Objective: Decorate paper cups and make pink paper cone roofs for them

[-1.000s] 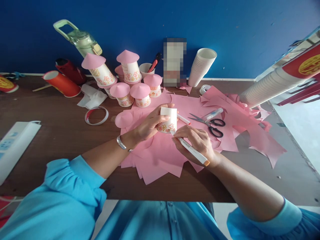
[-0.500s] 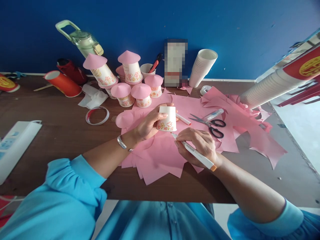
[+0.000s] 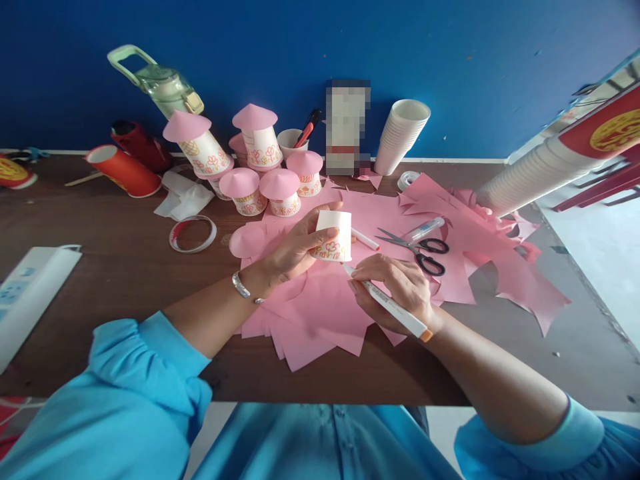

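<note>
My left hand [image 3: 299, 248] grips a white paper cup [image 3: 336, 230], held upside down, with red and yellow-green flowers drawn near its rim. In my right hand [image 3: 397, 290] is a white marker [image 3: 395, 308] with an orange end, its tip just below the cup's rim. Pink paper sheets [image 3: 320, 313] lie beneath both hands. Beside the cup rests another white marker [image 3: 366, 239] with a red end. Black-handled scissors [image 3: 417, 250] lie open right of it. Behind my left hand stand several decorated cups with pink cone roofs [image 3: 281, 183].
A tape roll [image 3: 193, 234], a crumpled tissue [image 3: 183, 195] and a red cup [image 3: 123, 171] are on the left. A power strip [image 3: 37, 300] lies far left. Stacked white cups [image 3: 403, 137] stand at the back; a longer stack [image 3: 525, 175] leans at the right.
The cup has turned slightly in my left hand, so the drawn flowers sit further left. The whole view has shifted a little. My right hand keeps its hold on the marker.
</note>
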Tool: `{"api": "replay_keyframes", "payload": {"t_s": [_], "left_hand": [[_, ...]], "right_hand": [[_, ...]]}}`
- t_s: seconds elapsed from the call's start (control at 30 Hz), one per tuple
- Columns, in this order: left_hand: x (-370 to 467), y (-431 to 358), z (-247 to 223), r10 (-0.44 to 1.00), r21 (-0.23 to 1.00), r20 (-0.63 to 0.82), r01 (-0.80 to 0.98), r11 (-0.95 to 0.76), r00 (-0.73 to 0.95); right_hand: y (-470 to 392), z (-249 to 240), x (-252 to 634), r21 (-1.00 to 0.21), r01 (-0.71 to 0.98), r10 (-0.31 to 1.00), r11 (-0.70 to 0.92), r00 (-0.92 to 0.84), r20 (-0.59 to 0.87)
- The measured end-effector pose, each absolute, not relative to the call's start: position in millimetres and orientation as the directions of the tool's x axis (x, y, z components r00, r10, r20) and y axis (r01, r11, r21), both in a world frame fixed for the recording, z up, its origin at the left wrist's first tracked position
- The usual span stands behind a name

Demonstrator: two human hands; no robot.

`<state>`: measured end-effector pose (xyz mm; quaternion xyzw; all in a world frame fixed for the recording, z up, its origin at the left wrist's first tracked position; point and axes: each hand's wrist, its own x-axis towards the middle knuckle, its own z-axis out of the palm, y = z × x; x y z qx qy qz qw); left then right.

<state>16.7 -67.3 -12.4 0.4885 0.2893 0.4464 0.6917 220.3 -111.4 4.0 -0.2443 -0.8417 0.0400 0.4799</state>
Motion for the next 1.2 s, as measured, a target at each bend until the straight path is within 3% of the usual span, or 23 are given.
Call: {"api": "replay_keyframes", "payload": {"t_s": [0.6, 0.9, 1.2], "left_hand": [[15.1, -65.7, -17.9, 0.893, 0.934, -0.014, -0.314, 0.172, 0.449], [17.5, -71.6, -7.3, 0.908, 0.968, -0.066, -0.194, 0.158, 0.413], [18.9, -70.8, -8.1, 0.916, 0.961, -0.061, -0.224, 0.161, 0.396]], "right_hand": [[-109.6, 0.2, 220.5, -0.271, 0.398, 0.441, 0.877, -0.440, 0.782], [-110.7, -4.2, 219.2, -0.264, 0.429, 0.463, 0.864, -0.470, 0.752], [-109.6, -5.4, 219.1, -0.265, 0.437, 0.472, 0.859, -0.479, 0.740]]}}
